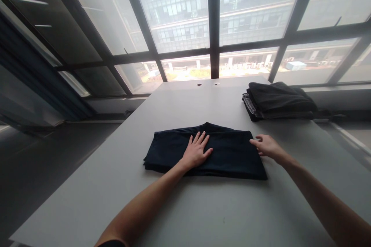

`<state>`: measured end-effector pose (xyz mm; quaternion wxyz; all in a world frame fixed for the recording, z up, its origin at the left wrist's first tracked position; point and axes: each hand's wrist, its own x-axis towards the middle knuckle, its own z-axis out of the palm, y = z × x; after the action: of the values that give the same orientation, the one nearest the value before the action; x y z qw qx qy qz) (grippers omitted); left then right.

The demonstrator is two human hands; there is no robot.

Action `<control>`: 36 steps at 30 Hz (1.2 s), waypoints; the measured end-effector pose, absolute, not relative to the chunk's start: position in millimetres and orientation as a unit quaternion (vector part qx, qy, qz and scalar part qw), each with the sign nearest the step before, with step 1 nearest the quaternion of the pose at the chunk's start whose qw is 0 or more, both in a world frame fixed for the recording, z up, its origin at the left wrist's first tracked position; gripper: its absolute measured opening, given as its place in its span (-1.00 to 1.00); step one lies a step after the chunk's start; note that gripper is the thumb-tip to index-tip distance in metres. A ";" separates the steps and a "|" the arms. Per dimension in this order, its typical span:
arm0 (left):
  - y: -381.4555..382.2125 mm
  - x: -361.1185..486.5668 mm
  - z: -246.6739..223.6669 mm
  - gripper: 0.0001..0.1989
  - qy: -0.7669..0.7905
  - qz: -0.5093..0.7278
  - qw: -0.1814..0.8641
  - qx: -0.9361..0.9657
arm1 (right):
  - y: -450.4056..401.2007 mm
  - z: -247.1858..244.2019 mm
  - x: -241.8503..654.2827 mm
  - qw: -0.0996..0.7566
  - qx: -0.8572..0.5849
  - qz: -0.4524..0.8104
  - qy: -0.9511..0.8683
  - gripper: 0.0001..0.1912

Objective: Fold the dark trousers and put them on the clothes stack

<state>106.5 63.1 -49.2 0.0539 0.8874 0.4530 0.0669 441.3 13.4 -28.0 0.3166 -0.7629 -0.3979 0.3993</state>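
Observation:
A dark navy folded garment (pixel 228 158), apparently trousers, lies flat on the white table in front of me. Its long side runs left to right, and a small peak of cloth rises at the middle of the far edge. My left hand (pixel 196 153) rests palm down on the middle of it, fingers spread. At the garment's right edge is my right hand (pixel 267 147), its fingers slightly bent and apart. One fingertip touches the cloth near the far right corner, and no grip on it shows.
A stack of folded dark clothes (pixel 281 100) sits at the table's far right. The white table (pixel 185 104) reaches toward tall windows (pixel 179 11) and has two round holes near its far edge. A blue curtain (pixel 37 65) hangs at left.

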 end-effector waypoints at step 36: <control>37.3 85.4 -7.1 -0.34 0.414 0.386 0.515 0.643 | 62.3 99.3 226.5 0.477 -0.392 0.686 -0.385 -0.83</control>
<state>85.4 37.3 -7.1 0.5151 0.6434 0.4141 0.3863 226.5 62.3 99.3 0.4765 -0.3923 -0.3845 0.6864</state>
